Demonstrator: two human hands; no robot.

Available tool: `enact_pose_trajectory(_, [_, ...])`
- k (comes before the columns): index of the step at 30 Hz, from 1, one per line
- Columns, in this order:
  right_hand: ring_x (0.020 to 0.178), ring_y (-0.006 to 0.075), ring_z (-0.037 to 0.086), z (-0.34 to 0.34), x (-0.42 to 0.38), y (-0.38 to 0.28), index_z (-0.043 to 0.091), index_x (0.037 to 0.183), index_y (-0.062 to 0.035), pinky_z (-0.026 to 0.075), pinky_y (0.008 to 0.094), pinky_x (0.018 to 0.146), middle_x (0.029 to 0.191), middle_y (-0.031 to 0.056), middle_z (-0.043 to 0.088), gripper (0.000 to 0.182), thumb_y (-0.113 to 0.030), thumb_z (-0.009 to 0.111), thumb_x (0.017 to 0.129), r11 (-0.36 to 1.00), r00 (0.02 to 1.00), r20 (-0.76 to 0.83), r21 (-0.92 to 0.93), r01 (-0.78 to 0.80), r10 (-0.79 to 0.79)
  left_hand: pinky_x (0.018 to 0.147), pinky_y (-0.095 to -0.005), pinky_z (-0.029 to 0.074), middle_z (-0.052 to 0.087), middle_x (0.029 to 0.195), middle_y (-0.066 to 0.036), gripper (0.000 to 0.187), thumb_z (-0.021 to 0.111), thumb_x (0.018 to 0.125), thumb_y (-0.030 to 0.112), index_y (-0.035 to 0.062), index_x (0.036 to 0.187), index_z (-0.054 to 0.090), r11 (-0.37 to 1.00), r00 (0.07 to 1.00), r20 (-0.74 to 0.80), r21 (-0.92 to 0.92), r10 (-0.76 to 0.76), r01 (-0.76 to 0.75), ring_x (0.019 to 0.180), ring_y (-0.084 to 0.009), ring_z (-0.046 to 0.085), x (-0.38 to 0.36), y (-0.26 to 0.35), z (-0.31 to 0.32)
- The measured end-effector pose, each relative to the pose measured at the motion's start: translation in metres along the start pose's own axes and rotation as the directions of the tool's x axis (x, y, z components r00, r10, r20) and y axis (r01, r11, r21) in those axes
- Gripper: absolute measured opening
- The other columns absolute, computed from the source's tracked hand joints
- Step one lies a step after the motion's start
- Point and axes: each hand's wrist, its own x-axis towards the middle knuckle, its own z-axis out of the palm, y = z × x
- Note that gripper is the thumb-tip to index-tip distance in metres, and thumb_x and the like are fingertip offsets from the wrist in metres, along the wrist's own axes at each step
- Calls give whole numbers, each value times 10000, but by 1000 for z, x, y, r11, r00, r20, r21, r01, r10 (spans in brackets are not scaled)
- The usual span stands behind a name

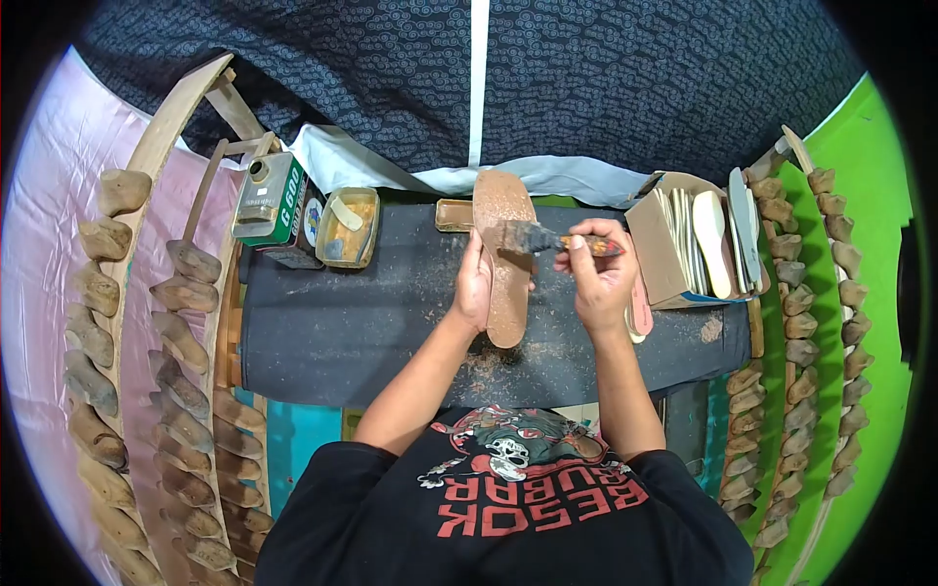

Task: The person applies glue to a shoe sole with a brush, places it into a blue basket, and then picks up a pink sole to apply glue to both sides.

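My left hand (pixel 475 285) grips a brown shoe sole (pixel 507 293) at its middle, the thumb along the left edge and fingertips showing at the right edge. The sole is held up over the table, its long side pointing away from me, its surface speckled. In my right hand (pixel 601 273) is a paintbrush (pixel 576 244), pinched by its colour-stained handle. Its dark bristles (pixel 518 237) lie across the sole, apparently touching it. Brown crumbs (pixel 489 366) are scattered on the dark tabletop (pixel 332 322) below.
A green can (pixel 278 210) and a yellowish tub (pixel 349 230) with a scraper stand back left. A small tray (pixel 453 215) sits behind the sole. At right, a cardboard box (pixel 660 244) holds several insoles (pixel 711 239); a pinkish sole (pixel 640 313) lies beside it. Racks of wooden shoe lasts (pixel 95 285) flank both sides.
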Motion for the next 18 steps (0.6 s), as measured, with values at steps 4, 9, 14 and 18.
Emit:
enact_pose_trajectory(4, [680,66,597,-7,-3,11,581,985,-12,502,225,616,821,15,618,24,-23,594,968,996,991,126,-82,-44,54,744,-381,587,676,1145,-79,649,239,1041,592,110,1361,533,995,999,-5,-88,-48,47,905,-212,682,-4,4,1])
enact_pose_trajectory(9, [671,56,576,-15,0,13,574,975,-22,482,218,591,819,9,607,54,-70,598,977,994,984,159,-80,-73,85,746,-382,575,688,1100,-88,647,248,1030,584,103,1355,533,985,992,-78,-149,-96,83,894,-220,682,-3,5,-4])
enact_pose_trajectory(14, [682,62,577,0,16,16,579,1006,-35,506,223,630,862,11,601,62,-76,614,976,998,991,127,-53,-26,33,749,-387,565,682,1099,-113,656,247,1023,578,85,1345,536,985,989,67,-104,-129,135,877,-247,678,-3,-16,-8])
enact_pose_trajectory(18, [653,42,556,-9,13,22,580,991,-34,472,205,589,798,-13,587,48,-73,602,975,987,979,183,-151,-58,86,748,-392,565,690,1110,-113,654,261,1024,576,82,1337,553,973,990,70,-188,-125,136,883,-247,682,-4,-15,-18])
